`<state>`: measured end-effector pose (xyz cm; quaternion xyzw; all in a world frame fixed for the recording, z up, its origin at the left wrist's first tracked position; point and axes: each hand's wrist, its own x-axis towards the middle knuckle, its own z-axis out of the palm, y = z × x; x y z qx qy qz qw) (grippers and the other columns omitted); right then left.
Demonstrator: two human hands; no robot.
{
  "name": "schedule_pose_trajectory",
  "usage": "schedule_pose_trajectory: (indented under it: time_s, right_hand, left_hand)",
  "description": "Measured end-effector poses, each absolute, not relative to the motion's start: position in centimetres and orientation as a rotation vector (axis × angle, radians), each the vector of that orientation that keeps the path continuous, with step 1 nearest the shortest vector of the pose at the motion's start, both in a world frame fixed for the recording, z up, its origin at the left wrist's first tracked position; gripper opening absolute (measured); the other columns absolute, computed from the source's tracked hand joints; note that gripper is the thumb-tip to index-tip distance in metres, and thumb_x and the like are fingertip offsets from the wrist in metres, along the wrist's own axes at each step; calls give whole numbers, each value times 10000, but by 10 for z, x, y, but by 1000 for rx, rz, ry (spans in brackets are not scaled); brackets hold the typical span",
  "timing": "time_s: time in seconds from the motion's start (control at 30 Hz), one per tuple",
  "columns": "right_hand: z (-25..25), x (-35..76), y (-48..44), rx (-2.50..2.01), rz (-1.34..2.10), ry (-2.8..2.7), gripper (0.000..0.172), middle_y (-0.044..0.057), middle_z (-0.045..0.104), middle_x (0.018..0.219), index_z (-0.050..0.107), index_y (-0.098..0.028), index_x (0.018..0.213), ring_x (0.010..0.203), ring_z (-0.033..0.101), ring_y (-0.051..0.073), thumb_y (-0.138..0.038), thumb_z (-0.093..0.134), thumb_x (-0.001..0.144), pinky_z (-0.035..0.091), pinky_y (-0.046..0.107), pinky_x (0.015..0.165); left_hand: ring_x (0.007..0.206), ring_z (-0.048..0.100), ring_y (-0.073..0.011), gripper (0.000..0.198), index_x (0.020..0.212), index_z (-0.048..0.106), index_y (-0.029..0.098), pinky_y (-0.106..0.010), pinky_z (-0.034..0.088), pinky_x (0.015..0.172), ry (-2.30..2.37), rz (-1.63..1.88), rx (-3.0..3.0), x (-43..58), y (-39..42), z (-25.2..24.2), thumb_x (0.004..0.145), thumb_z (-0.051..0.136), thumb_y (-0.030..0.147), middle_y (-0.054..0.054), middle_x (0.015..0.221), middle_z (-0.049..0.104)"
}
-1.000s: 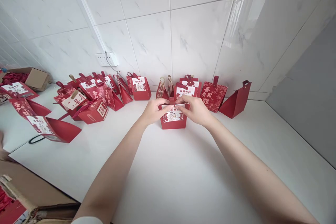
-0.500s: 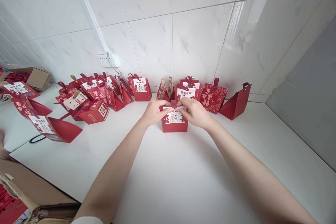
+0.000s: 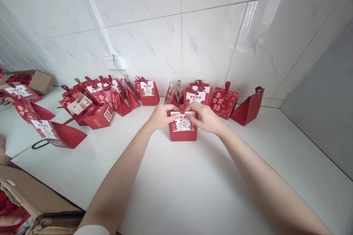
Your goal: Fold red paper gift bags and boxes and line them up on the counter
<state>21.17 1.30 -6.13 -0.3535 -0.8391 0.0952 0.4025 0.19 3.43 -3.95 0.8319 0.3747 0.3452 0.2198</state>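
the left hand [image 3: 161,116] and the right hand [image 3: 205,117] both pinch the top of one small red box [image 3: 183,128]. the fingers are closed tight on its top flaps, one hand on each side, and they meet in the middle at a little red tab that sticks up. the box stands upright on the white counter [image 3: 193,191], right in front of the person. its sides look folded into shape and it stands by itself, so most of the folding looks done; the top seems to be the last bit left to close, though the fingers hide whether it is shut yet. the box is deep red with a white picture label on the front and big red signs printed under it. just behind the box, by the tiled wall [image 3: 209,44], is a row of finished boxes [image 3: 198,93] that look the same, with red loop handles on top. to the right of the box a plain red one [image 3: 248,105] leans to one side. to the left of the box is a bigger bunch of red boxes [image 3: 93,101], some tipped over. a white wall socket [image 3: 115,62] is above that bunch. far left of the box is a brown cardboard carton [image 3: 38,80], and another carton's torn edge [image 3: 35,205] shows near the person.
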Motion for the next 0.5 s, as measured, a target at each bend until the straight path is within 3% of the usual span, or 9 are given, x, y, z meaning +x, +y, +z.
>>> schedule_pose_trajectory:
  time_s: [0.5]
  right_hand:
    - [-59,209,9,-875,226,-2130,58,38,594,830,551,-217,861,784,551,199,-218,495,847,427,309,666]
  left_hand:
    - [738,596,-148,114,780,662,164,-251,447,686,1024,907,2397,2,23,-27,741,590,243,-18,803,678]
